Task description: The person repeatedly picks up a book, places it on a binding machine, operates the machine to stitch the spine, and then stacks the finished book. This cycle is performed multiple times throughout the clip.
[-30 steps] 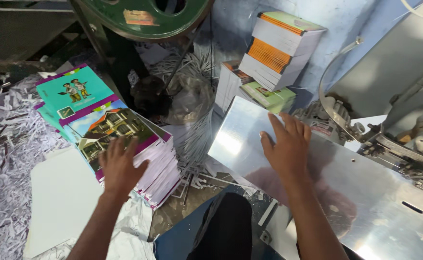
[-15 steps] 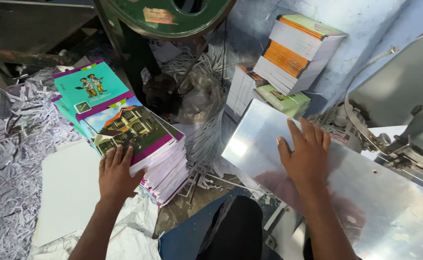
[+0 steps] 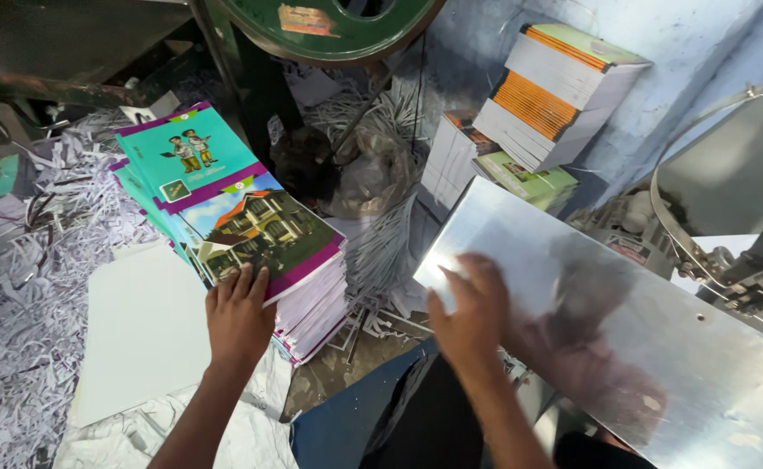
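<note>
Shiny metal plate [image 3: 625, 321] is pressed near its corner by the flat, open right hand [image 3: 473, 313]. Book stack [image 3: 264, 247] is gripped at its near edge by the left hand [image 3: 238, 317], for lifting perhaps.

Above you hangs a green wheel [image 3: 329, 26], with a dark post [image 3: 255, 95] running down from it. Shredded paper [image 3: 25, 287] covers the floor to your left, and more strips [image 3: 381, 243] pile below the wheel, beside a crumpled plastic bag [image 3: 377, 178]. A blank white sheet [image 3: 142, 326] lies flat on the shreds. Against the blue wall [image 3: 668, 78] you have a tilted stack of orange-spined books [image 3: 547, 91], leaning over a green-covered bundle [image 3: 529, 182] and a white paper stack [image 3: 447, 161]. To your far right stands grey machinery [image 3: 738, 234], ringed by a curved metal band [image 3: 668, 217].
</note>
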